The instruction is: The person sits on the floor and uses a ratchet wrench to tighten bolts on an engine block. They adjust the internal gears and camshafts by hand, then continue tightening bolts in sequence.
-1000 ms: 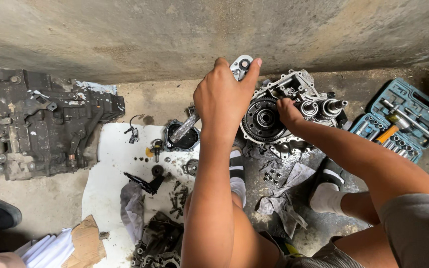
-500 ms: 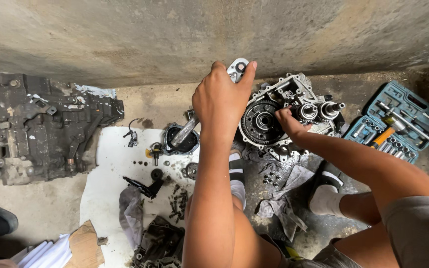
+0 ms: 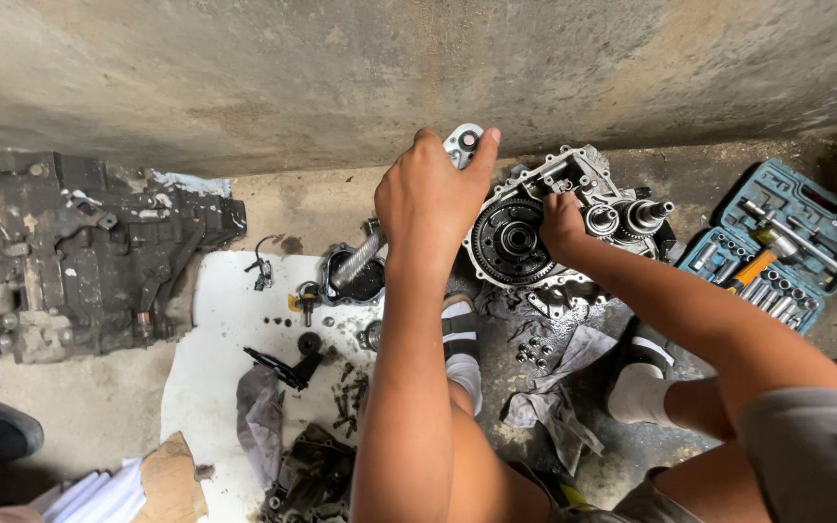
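Gearbox teardown under way: left hand (image 3: 430, 199) clamps a metal lever (image 3: 368, 254) over the floor parts; right hand (image 3: 561, 221) rests on the gear housing (image 3: 535, 232), fingers hidden. Next likely needs careful prying.

Most of the silver bracket (image 3: 464, 145) behind the left hand (image 3: 428, 199); toolbox (image 3: 777, 242) sockets too small.

Gearbox housing (image 3: 554, 228) centre — socket set (image 3: 777, 247) right.
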Demonstrator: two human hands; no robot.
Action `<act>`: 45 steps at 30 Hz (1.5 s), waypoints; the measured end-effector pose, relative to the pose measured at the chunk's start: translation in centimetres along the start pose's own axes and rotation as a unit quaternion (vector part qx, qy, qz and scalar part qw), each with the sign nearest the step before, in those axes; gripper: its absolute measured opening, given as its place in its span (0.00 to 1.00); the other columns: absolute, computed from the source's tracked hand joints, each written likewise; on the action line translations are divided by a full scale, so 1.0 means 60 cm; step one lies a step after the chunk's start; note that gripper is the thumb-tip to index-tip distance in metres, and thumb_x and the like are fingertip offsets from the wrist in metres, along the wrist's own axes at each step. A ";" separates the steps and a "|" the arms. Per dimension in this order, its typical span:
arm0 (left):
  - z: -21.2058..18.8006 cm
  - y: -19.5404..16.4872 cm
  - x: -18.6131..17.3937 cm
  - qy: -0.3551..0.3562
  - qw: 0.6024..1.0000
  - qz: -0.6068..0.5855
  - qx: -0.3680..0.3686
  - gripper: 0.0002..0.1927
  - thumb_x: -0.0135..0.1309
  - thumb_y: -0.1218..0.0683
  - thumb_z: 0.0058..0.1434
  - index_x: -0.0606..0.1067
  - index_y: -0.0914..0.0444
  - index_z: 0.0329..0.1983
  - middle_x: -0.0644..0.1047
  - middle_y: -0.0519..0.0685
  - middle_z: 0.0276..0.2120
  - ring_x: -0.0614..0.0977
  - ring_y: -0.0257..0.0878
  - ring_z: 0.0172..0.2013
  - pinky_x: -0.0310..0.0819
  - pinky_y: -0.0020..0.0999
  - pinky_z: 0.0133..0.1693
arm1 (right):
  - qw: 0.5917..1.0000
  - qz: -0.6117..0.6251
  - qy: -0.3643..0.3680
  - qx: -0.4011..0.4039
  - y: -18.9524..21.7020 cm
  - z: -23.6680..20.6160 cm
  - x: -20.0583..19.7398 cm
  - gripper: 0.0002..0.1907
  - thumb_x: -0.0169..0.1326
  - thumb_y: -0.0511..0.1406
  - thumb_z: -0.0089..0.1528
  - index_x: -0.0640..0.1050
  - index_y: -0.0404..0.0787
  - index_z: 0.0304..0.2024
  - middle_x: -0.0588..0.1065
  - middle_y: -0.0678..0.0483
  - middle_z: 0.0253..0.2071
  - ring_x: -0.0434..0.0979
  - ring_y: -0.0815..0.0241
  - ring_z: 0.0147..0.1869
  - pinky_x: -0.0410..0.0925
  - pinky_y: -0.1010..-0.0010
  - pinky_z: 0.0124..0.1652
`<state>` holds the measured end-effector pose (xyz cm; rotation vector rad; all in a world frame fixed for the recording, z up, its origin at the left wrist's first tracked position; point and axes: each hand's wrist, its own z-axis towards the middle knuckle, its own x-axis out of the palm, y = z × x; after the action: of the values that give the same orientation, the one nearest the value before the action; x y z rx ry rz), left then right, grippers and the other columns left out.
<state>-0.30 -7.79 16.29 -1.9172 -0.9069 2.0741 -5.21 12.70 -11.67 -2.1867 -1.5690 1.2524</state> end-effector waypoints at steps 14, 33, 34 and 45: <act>0.011 0.053 0.270 0.186 0.968 0.118 0.122 0.31 0.63 0.34 0.50 0.80 0.63 0.42 0.83 0.58 0.39 0.84 0.54 0.43 0.77 0.50 0.45 | 0.849 0.473 -0.226 0.058 -0.255 -0.460 -0.016 0.34 0.54 0.58 0.61 0.78 0.35 0.51 0.74 0.38 0.59 0.73 0.38 0.58 0.66 0.52 0.57; 0.087 0.001 0.362 0.236 0.885 0.285 0.282 0.28 0.66 0.39 0.53 0.78 0.53 0.55 0.83 0.56 0.43 0.83 0.54 0.47 0.77 0.50 0.45 | 0.775 0.606 -0.153 0.089 -0.319 -0.471 0.062 0.26 0.58 0.51 0.61 0.79 0.35 0.45 0.79 0.36 0.41 0.78 0.36 0.49 0.70 0.49 0.50; 0.087 0.003 0.364 0.244 0.881 0.291 0.281 0.28 0.65 0.39 0.54 0.77 0.54 0.55 0.83 0.55 0.43 0.84 0.54 0.46 0.77 0.51 0.45 | 0.774 0.610 -0.150 0.083 -0.319 -0.471 0.063 0.26 0.58 0.51 0.61 0.79 0.35 0.45 0.79 0.36 0.41 0.78 0.36 0.50 0.69 0.49 0.51; 0.101 0.025 0.366 0.240 0.887 0.247 0.307 0.28 0.67 0.44 0.53 0.77 0.53 0.57 0.82 0.56 0.43 0.82 0.55 0.48 0.73 0.51 0.51 | 0.776 0.609 -0.149 0.071 -0.313 -0.466 0.039 0.25 0.59 0.50 0.61 0.79 0.33 0.43 0.79 0.36 0.44 0.77 0.36 0.52 0.69 0.50 0.52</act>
<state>-9.06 0.42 -3.14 -2.2272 0.3500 1.6392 1.68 31.61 15.47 -3.0086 0.2032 1.9222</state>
